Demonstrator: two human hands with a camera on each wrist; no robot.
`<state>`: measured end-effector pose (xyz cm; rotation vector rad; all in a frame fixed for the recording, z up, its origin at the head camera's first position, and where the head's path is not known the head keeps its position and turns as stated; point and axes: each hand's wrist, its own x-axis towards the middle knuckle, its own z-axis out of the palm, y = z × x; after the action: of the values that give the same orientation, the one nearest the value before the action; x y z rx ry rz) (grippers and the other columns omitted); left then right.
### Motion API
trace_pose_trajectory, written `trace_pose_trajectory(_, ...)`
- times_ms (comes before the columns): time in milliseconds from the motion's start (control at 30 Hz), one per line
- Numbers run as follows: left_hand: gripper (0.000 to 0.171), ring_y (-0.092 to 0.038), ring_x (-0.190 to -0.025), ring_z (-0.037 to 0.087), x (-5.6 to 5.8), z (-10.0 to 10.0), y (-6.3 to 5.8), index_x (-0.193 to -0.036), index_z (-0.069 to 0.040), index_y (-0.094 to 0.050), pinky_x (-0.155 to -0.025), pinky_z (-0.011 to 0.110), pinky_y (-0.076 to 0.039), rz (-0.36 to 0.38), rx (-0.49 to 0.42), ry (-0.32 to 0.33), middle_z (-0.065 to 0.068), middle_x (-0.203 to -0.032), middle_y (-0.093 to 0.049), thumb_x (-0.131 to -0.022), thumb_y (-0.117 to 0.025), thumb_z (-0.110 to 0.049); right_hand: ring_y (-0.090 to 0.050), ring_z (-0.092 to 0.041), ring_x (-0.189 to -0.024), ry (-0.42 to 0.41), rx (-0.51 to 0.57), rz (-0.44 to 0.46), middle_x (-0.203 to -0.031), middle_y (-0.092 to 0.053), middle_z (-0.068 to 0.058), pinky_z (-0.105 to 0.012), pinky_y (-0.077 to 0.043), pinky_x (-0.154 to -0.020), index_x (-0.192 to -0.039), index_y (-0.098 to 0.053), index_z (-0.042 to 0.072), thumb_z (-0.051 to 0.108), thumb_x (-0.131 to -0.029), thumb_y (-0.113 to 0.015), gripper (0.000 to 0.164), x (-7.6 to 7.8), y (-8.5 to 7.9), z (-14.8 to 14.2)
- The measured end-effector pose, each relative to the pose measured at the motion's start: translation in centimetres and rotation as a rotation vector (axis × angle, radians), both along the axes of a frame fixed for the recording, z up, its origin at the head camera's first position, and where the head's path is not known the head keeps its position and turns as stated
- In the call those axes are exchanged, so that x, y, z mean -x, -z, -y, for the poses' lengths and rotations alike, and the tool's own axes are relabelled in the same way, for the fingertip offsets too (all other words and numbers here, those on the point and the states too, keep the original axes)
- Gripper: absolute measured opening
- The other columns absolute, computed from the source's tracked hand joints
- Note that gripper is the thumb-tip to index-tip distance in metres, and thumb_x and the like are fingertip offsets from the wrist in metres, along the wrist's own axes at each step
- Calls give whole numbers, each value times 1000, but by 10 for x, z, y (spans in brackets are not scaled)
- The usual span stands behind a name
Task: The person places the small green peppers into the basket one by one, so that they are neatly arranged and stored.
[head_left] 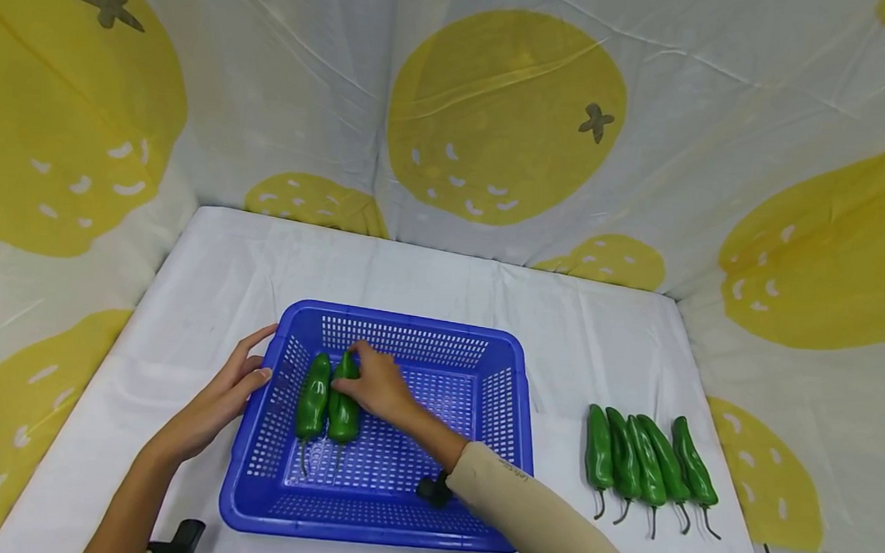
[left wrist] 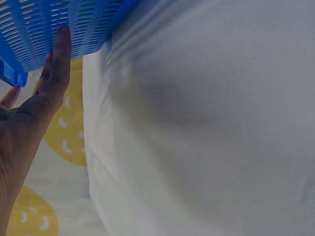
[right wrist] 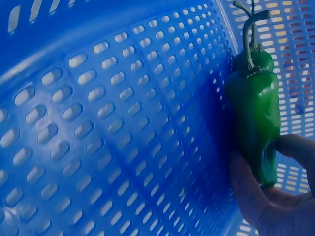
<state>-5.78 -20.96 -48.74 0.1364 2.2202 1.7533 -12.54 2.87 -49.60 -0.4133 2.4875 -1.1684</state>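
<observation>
White fabric printed with large yellow fruit is hanging as a backdrop (head_left: 293, 110) around a bench (head_left: 442, 281) that a white cloth is covering. Inside a blue basket (head_left: 403, 317), the held pepper (head_left: 343, 413) is showing a glossy deep-green skin with bright highlights and a dented flank, tapering from broad shoulders to a narrow tip; its thin green stem is pointing towards the person. The right hand (head_left: 382, 388) is pinching it near the tip end between thumb and fingers; whether the pepper is touching the basket floor, I cannot tell. The left hand (head_left: 220, 388) is keeping its fingers extended and apart, touching the basket's outer left side near the rim.

Behind the basket, white cloth is running to the bench's back edge, and more cloth is stretching between the basket and a row of 5 peppers (head_left: 649, 464). This row is lying near the right edge, stems towards the person, the rightmost pepper leaning slightly apart.

The basket is holding 2 peppers: the held pepper and, just to its left, a second pepper (head_left: 312, 399) lying parallel. Perforated mesh floor is showing to their right.
</observation>
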Motion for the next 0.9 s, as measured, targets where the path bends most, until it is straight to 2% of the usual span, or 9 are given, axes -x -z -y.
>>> trace_pose_trajectory(200,63,-55,-117,47,0,1,0,-159,-34,-6,-90,71,-44,1,-7,7,27,-143,-38,-107,-41,-31,-61,-10,-63,2,0,-10,-83,-65,-7,-19,-52,-51,-133,-50,-4,15,-88,-74,54,-3,0,5)
trace_pose_trajectory(367,63,-57,-115,45,0,1,0,-160,-33,-6,-89,68,-47,-8,-7,11,27,-142,-39,-107,-41,-31,-54,-9,-51,-4,11,1,-72,-59,-2,-21,-49,-42,-136,-47,-4,10,-92,-66,50,-4,-2,2)
trace_pose_trajectory(467,64,-58,-113,44,-1,1,-1,-160,-32,-5,-87,66,-49,-13,-12,14,28,-141,-40,-107,-41,-30,-45,-8,-43,-8,15,12,-62,-53,1,-20,-40,-35,-137,-48,-3,7,-93,-63,48,-3,-6,-2)
trace_pose_trajectory(600,64,-59,-113,44,-1,1,-1,-160,-32,-6,-87,65,-50,-13,-20,19,28,-141,-40,-107,-42,-29,-37,-6,-42,-37,-5,-18,-56,-48,3,-18,-30,-35,-129,-56,-2,5,-92,-61,38,0,-14,-11)
trace_pose_trajectory(733,64,-59,-112,44,-1,1,0,-160,-32,-5,-87,64,-51,-12,-27,25,28,-140,-40,-108,-41,-28,-49,-6,-53,-115,-85,-102,-71,-62,1,-18,-41,-44,-119,-64,1,5,-90,-62,30,1,-26,-22)
trace_pose_trajectory(900,63,-60,-110,42,-1,2,-1,-160,-30,-5,-85,61,-53,-15,-30,28,29,-139,-41,-108,-41,-27,-63,-11,-76,-192,-148,-185,-96,-71,-5,-20,-51,-59,-118,-68,5,8,-91,-62,28,-3,-44,-36)
